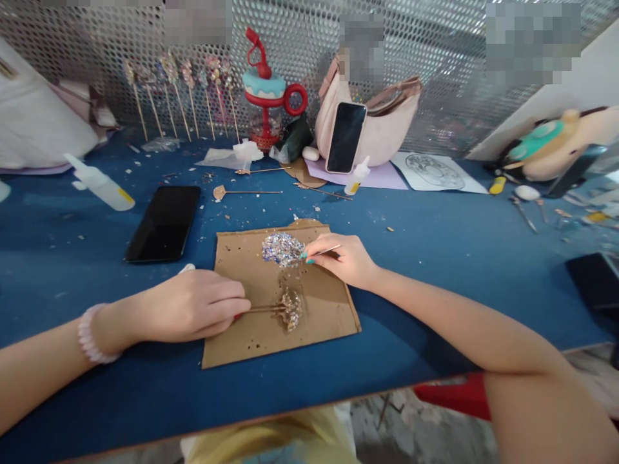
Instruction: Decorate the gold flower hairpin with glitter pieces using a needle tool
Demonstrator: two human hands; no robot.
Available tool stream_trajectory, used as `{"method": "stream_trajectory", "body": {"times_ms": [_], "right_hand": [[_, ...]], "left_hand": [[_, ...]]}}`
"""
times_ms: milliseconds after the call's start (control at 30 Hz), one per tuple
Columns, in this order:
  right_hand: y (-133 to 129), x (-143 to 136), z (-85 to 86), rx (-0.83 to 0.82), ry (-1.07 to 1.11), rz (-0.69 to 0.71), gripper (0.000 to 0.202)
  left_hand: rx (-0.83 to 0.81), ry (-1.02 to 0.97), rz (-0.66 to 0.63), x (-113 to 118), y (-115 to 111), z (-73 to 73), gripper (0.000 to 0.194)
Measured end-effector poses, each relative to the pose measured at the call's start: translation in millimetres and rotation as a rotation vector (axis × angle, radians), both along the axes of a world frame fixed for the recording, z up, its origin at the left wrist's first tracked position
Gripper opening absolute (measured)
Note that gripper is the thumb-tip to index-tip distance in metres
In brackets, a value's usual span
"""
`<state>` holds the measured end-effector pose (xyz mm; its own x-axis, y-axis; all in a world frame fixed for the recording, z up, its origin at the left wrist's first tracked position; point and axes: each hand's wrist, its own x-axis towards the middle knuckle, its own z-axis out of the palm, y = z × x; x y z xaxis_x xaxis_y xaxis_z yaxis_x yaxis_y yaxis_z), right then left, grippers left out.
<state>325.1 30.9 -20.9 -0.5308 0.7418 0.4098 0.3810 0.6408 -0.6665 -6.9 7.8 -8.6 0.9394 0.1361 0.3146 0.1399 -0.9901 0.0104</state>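
Observation:
My left hand is closed around the stem of a hairpin. Its fan-shaped head, covered in small sparkling stones, points right above a piece of cardboard. In a pinch, my right hand holds a thin metallic stick-like tool; whether it is tweezers or a picker I cannot tell. The fingertips, with turquoise nails, are at the right edge of a heap of tiny blue, white and silver rhinestones on the cardboard's upper part. The tool's working tip is hidden.
A dark phone and a glue bottle lie to the left. Behind the cardboard are bare hairpins, another small glue bottle, an upright phone, a pink bag and a red-handled cup. Several decorated sticks stand at back left.

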Motion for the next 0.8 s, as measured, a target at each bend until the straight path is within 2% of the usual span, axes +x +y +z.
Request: {"method": "stream_trajectory", "body": {"times_ms": [267, 633, 800], "right_hand": [[-0.4, 1.2, -0.8, 0.019, -0.007, -0.052, 0.012], [-0.6, 0.9, -1.3, 0.06, -0.004, -0.055, 0.014], [0.1, -0.5, -1.0, 0.025, -0.008, -0.059, 0.014]], "left_hand": [[0.012, 0.001, -0.004, 1.3, -0.8, 2.4, 0.02], [0.038, 0.01, -0.01, 2.9, -0.9, 4.4, 0.022], [0.018, -0.002, -0.008, 2.6, -0.7, 3.5, 0.021]]}}
